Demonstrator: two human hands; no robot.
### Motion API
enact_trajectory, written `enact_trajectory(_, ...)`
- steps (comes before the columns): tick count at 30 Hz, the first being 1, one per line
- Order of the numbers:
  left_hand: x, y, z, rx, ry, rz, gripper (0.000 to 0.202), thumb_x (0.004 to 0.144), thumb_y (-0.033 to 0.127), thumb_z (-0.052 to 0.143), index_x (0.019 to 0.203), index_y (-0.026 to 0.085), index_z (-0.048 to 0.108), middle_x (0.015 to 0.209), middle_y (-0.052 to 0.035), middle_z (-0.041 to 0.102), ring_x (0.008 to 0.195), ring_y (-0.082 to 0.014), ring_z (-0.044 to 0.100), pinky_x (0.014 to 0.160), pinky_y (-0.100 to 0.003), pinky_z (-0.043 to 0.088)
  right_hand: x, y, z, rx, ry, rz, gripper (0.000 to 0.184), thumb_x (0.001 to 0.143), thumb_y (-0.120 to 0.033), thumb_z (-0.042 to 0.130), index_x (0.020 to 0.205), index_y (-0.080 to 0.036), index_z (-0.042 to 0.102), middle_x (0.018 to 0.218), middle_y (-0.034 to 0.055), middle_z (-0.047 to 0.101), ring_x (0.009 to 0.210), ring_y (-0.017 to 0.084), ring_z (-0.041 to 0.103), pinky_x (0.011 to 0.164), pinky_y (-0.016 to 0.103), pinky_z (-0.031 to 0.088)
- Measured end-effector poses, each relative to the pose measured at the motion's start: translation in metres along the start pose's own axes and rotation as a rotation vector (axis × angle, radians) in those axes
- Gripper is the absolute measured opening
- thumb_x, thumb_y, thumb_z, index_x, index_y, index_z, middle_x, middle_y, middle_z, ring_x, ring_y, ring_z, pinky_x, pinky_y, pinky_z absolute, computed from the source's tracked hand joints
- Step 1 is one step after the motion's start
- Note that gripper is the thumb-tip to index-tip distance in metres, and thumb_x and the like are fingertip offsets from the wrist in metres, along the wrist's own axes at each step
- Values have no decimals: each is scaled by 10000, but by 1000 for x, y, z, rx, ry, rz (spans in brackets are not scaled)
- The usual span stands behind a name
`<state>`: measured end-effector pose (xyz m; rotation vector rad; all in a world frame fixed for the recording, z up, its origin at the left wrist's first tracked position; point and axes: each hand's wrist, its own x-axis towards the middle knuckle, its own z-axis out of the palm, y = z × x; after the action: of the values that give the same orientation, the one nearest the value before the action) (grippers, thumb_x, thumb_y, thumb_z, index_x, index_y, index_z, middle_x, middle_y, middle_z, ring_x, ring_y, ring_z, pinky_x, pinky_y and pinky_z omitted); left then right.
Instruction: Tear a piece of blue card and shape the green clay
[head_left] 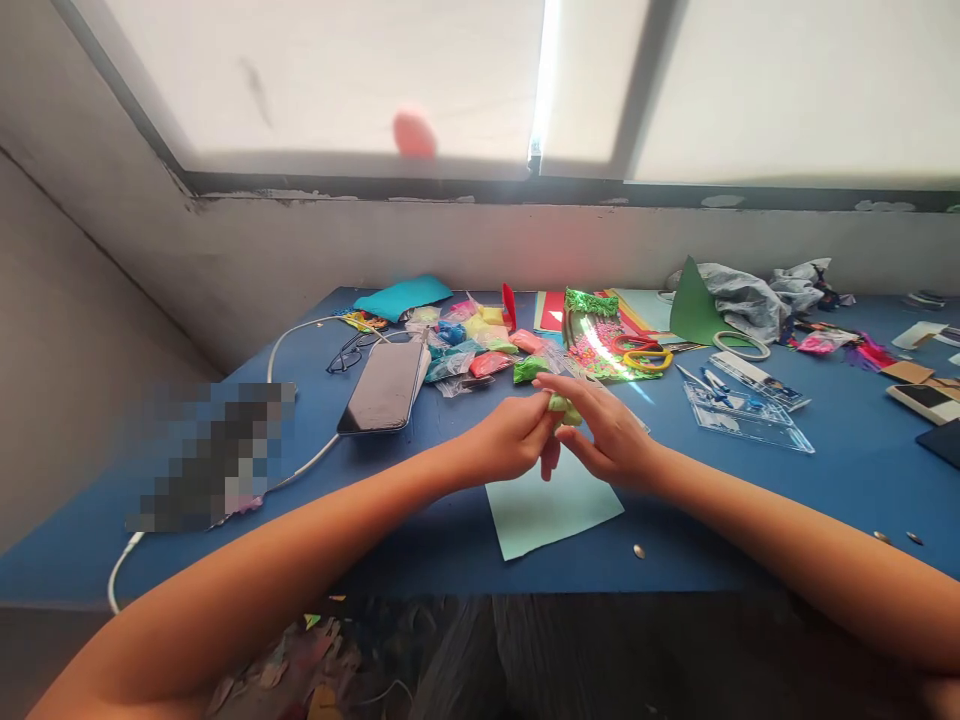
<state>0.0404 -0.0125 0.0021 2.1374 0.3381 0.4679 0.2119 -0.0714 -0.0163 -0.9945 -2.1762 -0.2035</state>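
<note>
A small lump of pale green modelling clay [568, 410] sits between my two hands, above a light green sheet of paper [551, 520]. My left hand [514, 437] is closed on the left side of the lump, its fingers curled. From the right, my right hand [611, 432] bends its thumb and fingers around the same clay, and the fingers partly cover it. Just beyond my fingertips lies a bright green clay packet [530, 370], beside a red packet [491, 364] and several other coloured ones.
A propped phone [382, 388], glasses [351, 352] and a white cable [307, 460] are on the left. Yellow-handled scissors [649, 360] rest on a patterned pouch [589, 340]. To the right are a clear plastic case [750, 420], a tape roll [741, 346] and crumpled plastic [742, 300].
</note>
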Motion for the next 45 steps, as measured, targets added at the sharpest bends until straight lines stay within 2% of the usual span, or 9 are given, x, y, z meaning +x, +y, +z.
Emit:
enact_trajectory(8,-8,11,8,137,-277,-29,189,800,20,383,795,206,416,724,-20,655,747,-175,648,665,-278,474,-2,6,-3,149,-188,-47,679,936,-609,403,1437,-156,334,1312,188,573,1211,251,551,943,403,484)
enact_trajectory(15,-10,16,11,-21,-269,-40,160,771,113,507,897,200,459,905,-36,637,772,-154,601,671,-271,476,-1,15,-6,-216,-98,-240,587,1026,-454,186,929,-107,649,769,104,705,674,188,596,635,325,423)
enact_trajectory(19,-6,20,11,-177,-238,-202,121,850,300,532,885,191,498,740,0,617,707,-142,596,627,-260,445,-2,16,-5,-359,-26,-220,536,1034,-271,215,689,-153,607,550,19,611,467,119,452,526,273,310)
enact_trajectory(25,-2,16,13,-375,-190,-277,582,777,764,453,850,187,475,715,-18,601,585,-132,579,455,-231,355,-2,13,-3,-513,28,-284,467,972,-149,312,554,-175,520,415,-30,468,390,96,313,487,263,234)
enact_trajectory(28,-1,14,15,-404,-159,-267,650,742,826,425,793,181,481,704,-20,588,576,-130,584,451,-227,355,-2,11,-4,-544,55,-325,430,968,-137,321,647,-148,608,446,-17,515,401,103,348,492,273,252)
enact_trajectory(31,-2,13,16,-390,-116,-255,651,751,819,424,723,171,485,661,-17,581,569,-125,575,484,-232,385,-1,8,-7,-536,12,-334,412,1007,-306,340,1000,-65,674,540,8,604,462,124,464,512,287,299)
enact_trajectory(36,0,13,16,-416,-22,-281,514,790,680,520,807,167,510,618,6,568,539,-121,533,499,-242,411,2,4,-9,-468,-100,-239,925,880,-760,298,1332,23,498,713,87,689,582,176,573,544,317,358)
enact_trajectory(41,3,12,12,-434,113,-199,358,807,509,568,832,152,561,766,-9,565,662,-124,524,564,-243,425,2,5,-5,-431,-75,-104,956,885,-742,328,1462,20,310,651,52,668,577,197,585,551,319,381)
enact_trajectory(45,1,12,11,-398,144,-179,353,834,495,547,828,144,576,774,-7,550,688,-126,496,610,-255,418,0,6,-2,-523,-38,-23,826,913,-649,417,1412,9,418,649,68,673,565,196,585,550,312,381)
